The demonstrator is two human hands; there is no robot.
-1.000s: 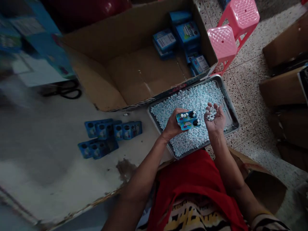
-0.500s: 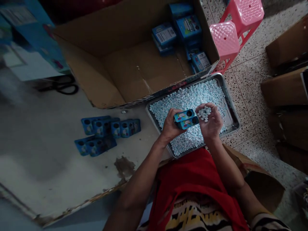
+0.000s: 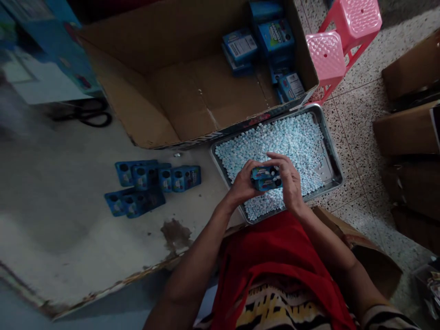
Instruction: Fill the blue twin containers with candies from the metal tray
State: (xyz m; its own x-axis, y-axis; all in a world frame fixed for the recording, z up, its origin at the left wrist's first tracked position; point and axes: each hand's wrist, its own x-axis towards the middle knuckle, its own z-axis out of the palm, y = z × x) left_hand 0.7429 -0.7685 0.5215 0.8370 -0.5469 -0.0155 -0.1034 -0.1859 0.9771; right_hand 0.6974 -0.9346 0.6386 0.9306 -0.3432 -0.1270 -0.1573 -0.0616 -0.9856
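My left hand [image 3: 244, 183] is closed around two small blue boxes [image 3: 267, 184] pressed together, their ends with round dark openings turned toward my other hand. My right hand [image 3: 289, 181] is cupped against those ends, its palm turned in and its fingers reaching over the top. White candies [image 3: 275, 174] show at the openings; how many are still in the palm is hidden. Both hands are above a metal tray [image 3: 332, 170] spread with small white and pale blue candies [image 3: 292, 137].
Several blue boxes [image 3: 146, 178] stand in a cluster on the worktop [image 3: 89, 233]. Behind the tray, a large open carton [image 3: 165, 105] has more blue boxes [image 3: 275, 36] inside. Black scissors [image 3: 92, 113] lie at left. Pink stools [image 3: 326, 55] and brown cartons [image 3: 409, 128] are at right.
My right hand has moved left and tipped from palm-up, with candies showing, to cupped against the box openings. My left hand keeps hold of the two boxes.
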